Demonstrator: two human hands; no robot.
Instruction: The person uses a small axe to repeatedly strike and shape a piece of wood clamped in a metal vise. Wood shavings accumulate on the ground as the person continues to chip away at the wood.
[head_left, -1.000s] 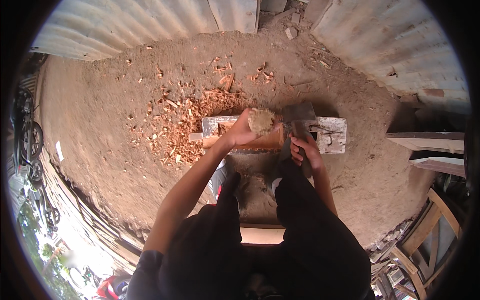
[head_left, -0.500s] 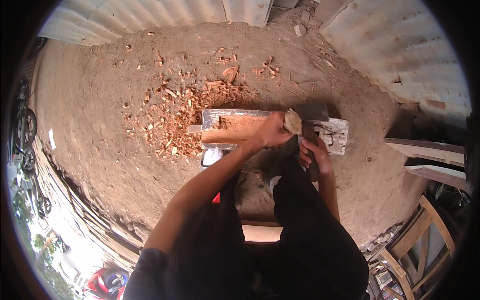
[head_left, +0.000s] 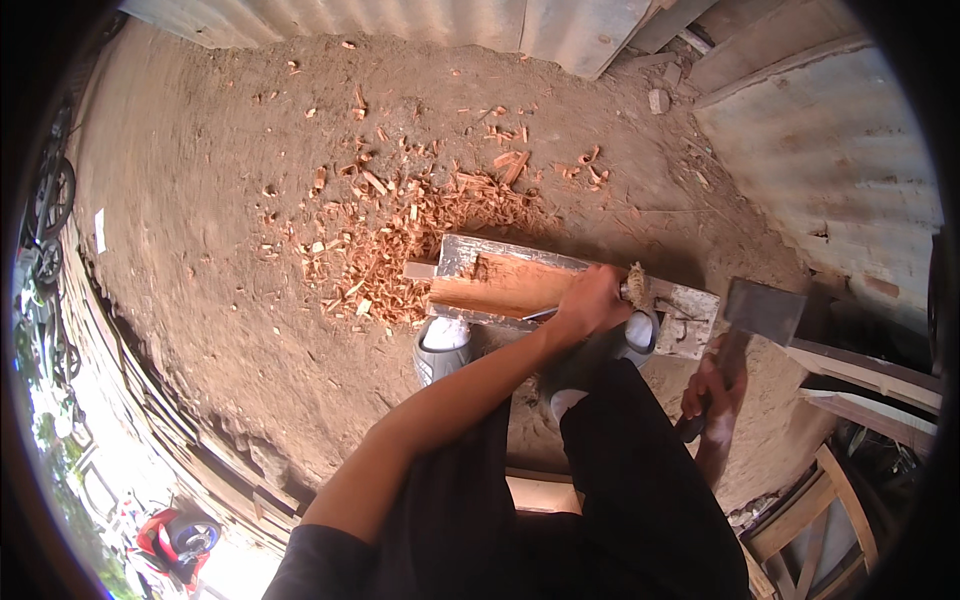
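My left hand (head_left: 590, 298) grips a chisel, whose frayed, pale handle end (head_left: 636, 284) sticks up to the right; its metal blade (head_left: 538, 315) angles leftward at the near side of a hollowed reddish timber (head_left: 500, 285) with flaking white paint outside. That timber lies crosswise over the ground, with a weathered white block (head_left: 683, 330) bearing bent metal pieces at its right end. Off to the right, my right hand (head_left: 715, 390) is wrapped round the handle of a dark, square-headed mallet (head_left: 765, 310), held apart from the chisel.
Wood shavings (head_left: 390, 245) lie on the dirt ground around the timber's left. My shoes (head_left: 440, 355) are just below it. Corrugated sheets (head_left: 820, 190) edge the top and right. Wooden boards (head_left: 865, 365) and a wooden frame (head_left: 800, 515) stand at right, motorbikes (head_left: 55, 200) at far left.
My right hand has swung the mallet out to the right, away from the chisel. My left hand has moved right and down with the chisel, whose blade now shows. The view has shifted.
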